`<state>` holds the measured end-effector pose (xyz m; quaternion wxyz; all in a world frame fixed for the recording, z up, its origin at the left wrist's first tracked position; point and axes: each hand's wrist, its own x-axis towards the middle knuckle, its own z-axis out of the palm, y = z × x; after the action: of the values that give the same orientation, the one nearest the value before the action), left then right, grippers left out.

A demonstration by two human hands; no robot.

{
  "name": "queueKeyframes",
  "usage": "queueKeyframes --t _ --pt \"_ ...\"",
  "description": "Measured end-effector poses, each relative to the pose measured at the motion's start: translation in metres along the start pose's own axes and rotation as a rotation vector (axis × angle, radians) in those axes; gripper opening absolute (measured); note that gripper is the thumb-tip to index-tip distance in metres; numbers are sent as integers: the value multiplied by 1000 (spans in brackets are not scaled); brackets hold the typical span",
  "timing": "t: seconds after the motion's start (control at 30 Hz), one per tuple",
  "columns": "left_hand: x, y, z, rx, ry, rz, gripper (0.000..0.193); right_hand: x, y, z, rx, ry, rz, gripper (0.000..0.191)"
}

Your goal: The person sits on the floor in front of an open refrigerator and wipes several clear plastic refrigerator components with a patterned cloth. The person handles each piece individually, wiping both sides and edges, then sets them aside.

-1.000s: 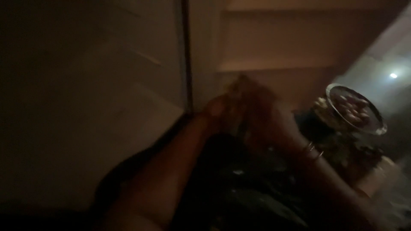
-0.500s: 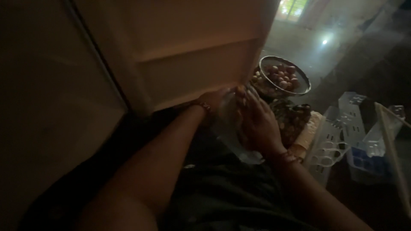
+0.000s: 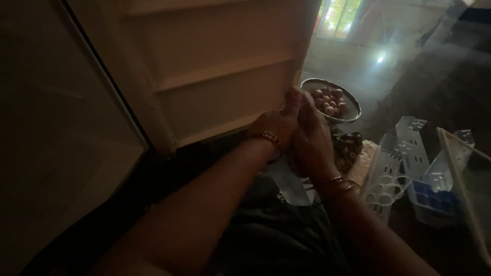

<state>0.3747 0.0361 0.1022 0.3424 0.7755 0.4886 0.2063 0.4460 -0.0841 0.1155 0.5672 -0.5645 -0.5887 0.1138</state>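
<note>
1. The scene was very dim. Both hands met just below the lower outer corner of a pale, ribbed door panel [image 3: 215, 76], which looked like the inside of an open fridge door with its shelf ledges bare.
2. The left hand [image 3: 276, 125] lay with its fingers curled, thumb pointing up along the door's edge, a beaded bracelet [image 3: 265, 136] on the wrist. How tight its grip was could not be told, nor whether it held the door edge or something small.
3. The right hand [image 3: 312, 138] was pressed flat against the left, fingers straight and together, with metal bangles [image 3: 341, 183] at the wrist. Whatever lay between the palms was hidden; whether that grip was closed could not be told either.
4. A pale, flat piece [image 3: 291, 184] showed just beneath the hands, apparently hanging or lying under them; its kind was unclear.
5. To do this step well, my judgement was that the left hand should steady the door corner while the right worked, since the panel could swing.
6. More light or a slower pace would have helped, as the contact point was barely visible.
7. A round bowl of brownish round items [image 3: 331, 100] sat just beyond the fingertips on the floor [image 3: 358, 66]; elbows and wrists needed keeping clear of it.
8. White plastic trays [image 3: 404, 163], one with round holes, lay near the right forearm, with a bluish tray [image 3: 429, 197] beside them; these could be knocked by a careless pull-back.
</note>
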Motion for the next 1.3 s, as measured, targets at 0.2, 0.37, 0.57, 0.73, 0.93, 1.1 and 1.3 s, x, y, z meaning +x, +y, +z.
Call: queueKeyframes --t 0.2,0.37,0.57,0.73,0.93,1.1,1.3 --pt "-21 -5 -9 -46 -75 -54 97 -28 28 3 -266 17 -202 47" --pt "-11 -42 -20 -103 -88 -166 108 -84 84 -14 -532 -33 64 51" --pt "-6 -42 -17 -30 -29 -81 113 -69 69 -14 -535 -65 129 55" --pt "-22 -9 -16 -50 -54 -86 111 -11 24 3 -358 16 -104 53" --pt "-29 -29 -14 -175 18 -13 109 -24 29 9 -390 -21 -168 57" --pt "-28 -79 -13 -341 33 -76 106 -71 69 -11 -550 -81 -63 57" --pt "-58 -77 -23 -361 59 -207 99 -72 71 -22 -653 -170 23 54"
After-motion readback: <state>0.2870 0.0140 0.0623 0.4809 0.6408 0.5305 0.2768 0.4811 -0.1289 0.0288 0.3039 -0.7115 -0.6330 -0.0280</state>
